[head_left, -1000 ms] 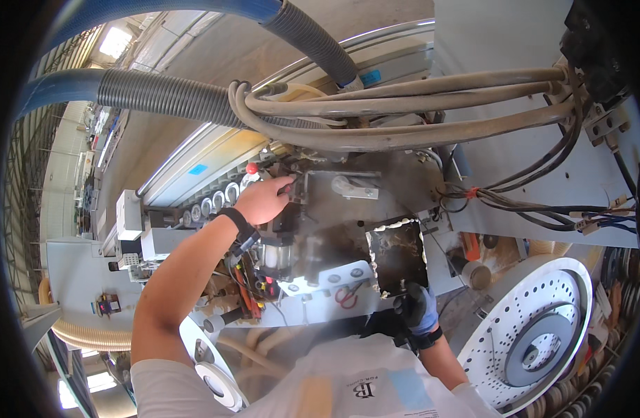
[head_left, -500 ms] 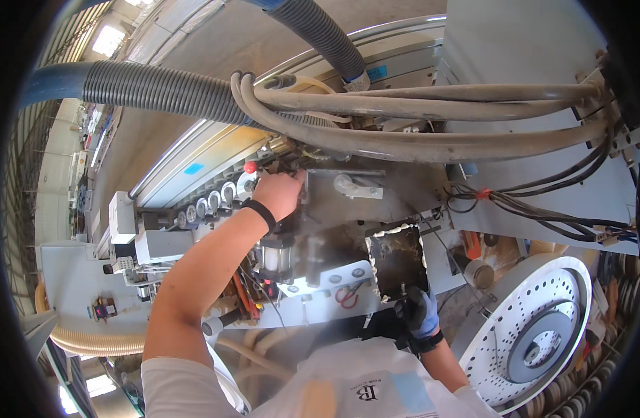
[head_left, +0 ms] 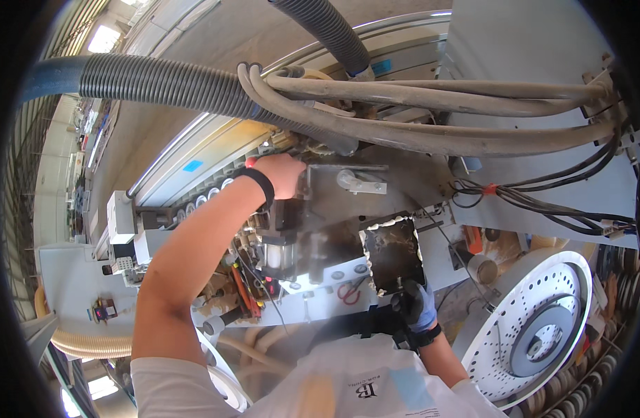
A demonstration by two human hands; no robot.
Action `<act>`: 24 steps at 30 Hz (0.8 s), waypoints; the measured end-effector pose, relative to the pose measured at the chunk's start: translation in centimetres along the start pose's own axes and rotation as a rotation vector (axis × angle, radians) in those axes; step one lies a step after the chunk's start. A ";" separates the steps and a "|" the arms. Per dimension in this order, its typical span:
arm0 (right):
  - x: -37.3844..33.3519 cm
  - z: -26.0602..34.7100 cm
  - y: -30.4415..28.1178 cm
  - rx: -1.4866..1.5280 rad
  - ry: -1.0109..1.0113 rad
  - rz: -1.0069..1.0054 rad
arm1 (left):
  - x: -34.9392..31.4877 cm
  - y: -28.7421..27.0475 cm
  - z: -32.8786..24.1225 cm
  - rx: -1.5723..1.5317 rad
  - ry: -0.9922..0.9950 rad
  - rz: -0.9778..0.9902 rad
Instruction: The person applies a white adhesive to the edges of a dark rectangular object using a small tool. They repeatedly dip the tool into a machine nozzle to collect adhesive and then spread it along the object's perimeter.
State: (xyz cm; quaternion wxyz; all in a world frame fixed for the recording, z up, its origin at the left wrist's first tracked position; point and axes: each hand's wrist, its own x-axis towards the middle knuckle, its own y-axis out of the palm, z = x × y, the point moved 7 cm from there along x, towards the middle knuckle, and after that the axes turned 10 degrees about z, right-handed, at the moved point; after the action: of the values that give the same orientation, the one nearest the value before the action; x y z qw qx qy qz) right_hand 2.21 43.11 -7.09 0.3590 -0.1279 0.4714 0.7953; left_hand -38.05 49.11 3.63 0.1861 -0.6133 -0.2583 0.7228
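Note:
My bare left hand (head_left: 281,175), with a black band at the wrist, reaches into the machine beside a small red knob (head_left: 251,161). Its fingers are curled, and whatever they grip is hidden. Low on the right, my right hand (head_left: 419,306) wears a bluish glove with dark fingers. It is closed on the near edge of a dark rectangular plate (head_left: 393,254), whose rim carries a ragged whitish crust. Between the two hands lie a clear cylinder in a metal frame (head_left: 276,256) and a metal crank-like lever (head_left: 361,182).
Thick ribbed hose (head_left: 159,83) and dusty grey hoses (head_left: 431,136) cross above the machine. Red-handled scissors (head_left: 348,294) and orange-handled tools (head_left: 244,291) lie along the near ledge. A perforated white reel (head_left: 543,334) stands at right, near bundled black cables (head_left: 536,205).
My left hand has shifted slightly up, now partly covering the red knob, and its forearm has swung left. My right hand and the dark plate sit a little further left and up.

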 end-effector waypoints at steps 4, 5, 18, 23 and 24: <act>0.1 0.6 0.0 -0.072 -0.055 0.059 | 0.6 -1.0 1.3 -0.047 0.029 0.063; 0.2 0.9 0.1 -0.131 -0.091 0.075 | 0.3 -0.8 1.9 -0.126 0.026 0.037; 1.1 -0.1 -1.8 -0.025 -0.002 0.034 | -3.4 2.8 2.8 0.185 0.079 -0.598; 1.9 -0.6 -3.0 -0.478 -0.190 0.052 | -1.0 4.2 2.5 0.080 0.104 -0.583; 1.9 -0.9 -3.2 -0.446 -0.150 0.044 | -0.6 4.4 2.4 0.059 0.112 -0.577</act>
State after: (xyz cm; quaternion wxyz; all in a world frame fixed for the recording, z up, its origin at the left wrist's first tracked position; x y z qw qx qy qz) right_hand 2.90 44.15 -10.69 0.3384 -0.1341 0.2585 0.8948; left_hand -40.06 44.91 1.78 0.4156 -0.5479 -0.3900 0.6124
